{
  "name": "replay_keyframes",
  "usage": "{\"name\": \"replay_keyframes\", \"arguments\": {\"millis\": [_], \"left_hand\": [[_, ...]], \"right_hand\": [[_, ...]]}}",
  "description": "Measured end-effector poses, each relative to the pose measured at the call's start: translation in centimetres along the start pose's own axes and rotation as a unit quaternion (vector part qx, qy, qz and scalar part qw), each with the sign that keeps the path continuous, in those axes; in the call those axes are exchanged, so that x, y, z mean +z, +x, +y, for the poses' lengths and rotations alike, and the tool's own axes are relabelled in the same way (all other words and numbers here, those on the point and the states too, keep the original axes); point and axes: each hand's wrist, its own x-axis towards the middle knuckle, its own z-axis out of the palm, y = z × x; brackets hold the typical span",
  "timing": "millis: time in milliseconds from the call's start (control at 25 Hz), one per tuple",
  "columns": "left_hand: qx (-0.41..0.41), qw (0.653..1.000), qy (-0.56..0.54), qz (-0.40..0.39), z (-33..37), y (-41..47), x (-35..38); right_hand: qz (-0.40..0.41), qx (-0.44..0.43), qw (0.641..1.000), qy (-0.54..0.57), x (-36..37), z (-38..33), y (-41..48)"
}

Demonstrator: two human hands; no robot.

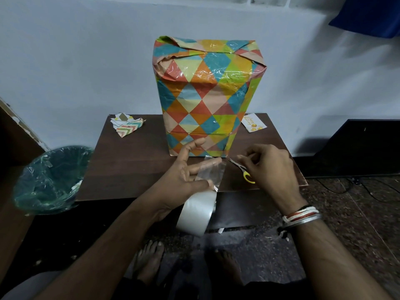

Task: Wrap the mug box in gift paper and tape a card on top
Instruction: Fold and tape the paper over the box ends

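– Two hands to enter. First?
– Entry: left hand (184,172), fingers spread, mostly straight; clear tape strip (213,172) lay stuck across them. Clear tape roll (194,213) hung just beneath; whether any finger gripped it, could not tell.
– Second?
– Entry: right hand (270,167), fingers curled round small yellow-handled scissors (240,167), blades pointing from that grip toward the tape strip, close beside it.
– Task items?
– Tall box (205,94) wrapped in multicoloured triangle-print paper stood upright on dark brown wooden table (129,169), just beyond both hands. White card (254,124) with yellow print lay flat beyond the right hand, beside the box.
– Sundries?
– Crumpled chevron paper scrap (126,125); green-lined bin (49,180), well past the left hand.
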Motion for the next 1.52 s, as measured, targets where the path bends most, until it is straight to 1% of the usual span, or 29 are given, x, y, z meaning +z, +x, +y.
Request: {"name": "replay_keyframes", "arguments": {"millis": [200,280,400,560,600,640,680,720,800,880,1000,1080,1160,1240,1520], "left_hand": [[-0.005,0.999,-0.012,0.033,0.6,0.1,0.0],[-0.002,0.999,-0.011,0.031,0.9,0.0,0.0],[0.000,1.000,-0.018,0.020,1.0,-0.2,-0.4],[0.000,1.000,0.006,0.002,1.0,-0.5,-1.2],[0.001,1.000,0.012,0.001,1.1,-0.6,-1.4],[0.002,1.000,0.019,0.001,1.3,-0.7,-1.5],[0.001,1.000,0.026,0.000,1.4,-0.7,-1.7],[-0.001,1.000,0.030,-0.002,1.6,-0.7,-1.9],[-0.003,0.999,0.038,-0.010,1.9,-0.8,-2.2],[-0.005,0.999,0.043,-0.022,2.2,-0.8,-2.5],[-0.009,0.998,0.046,-0.041,2.4,-0.8,-3.0],[-0.014,0.997,0.054,-0.050,2.3,-0.9,-3.2],[-0.019,0.996,0.066,-0.061,2.0,-0.8,-3.1],[-0.025,0.995,0.071,-0.068,1.8,-0.6,-3.0],[-0.040,0.992,0.081,-0.087,1.5,-0.6,-2.6]], "right_hand": [[-0.098,0.060,0.990,-0.084,1.2,4.6,1.0],[-0.119,0.053,0.983,-0.129,2.5,5.0,0.8],[-0.130,0.054,0.979,-0.149,3.1,4.9,1.3],[-0.191,0.042,0.963,-0.182,2.7,3.3,0.8],[-0.205,0.034,0.964,-0.166,2.2,2.9,0.5],[-0.217,0.025,0.968,-0.125,1.8,2.6,0.2],[-0.240,0.023,0.969,-0.059,1.3,2.4,0.1],[-0.273,0.028,0.961,0.031,0.7,1.9,0.1],[-0.337,0.036,0.919,0.199,-0.8,1.1,0.0],[-0.386,0.021,0.886,0.258,-2.3,0.3,-0.2],[-0.474,-0.009,0.836,0.277,-3.8,-0.1,-0.5],[-0.526,-0.034,0.806,0.270,-4.2,-0.3,-0.5],[-0.559,-0.058,0.789,0.248,-4.2,-0.3,-0.6],[-0.575,-0.069,0.781,0.232,-4.1,-0.5,-0.6],[-0.579,-0.064,0.780,0.229,-3.8,-0.9,-0.8]]}}
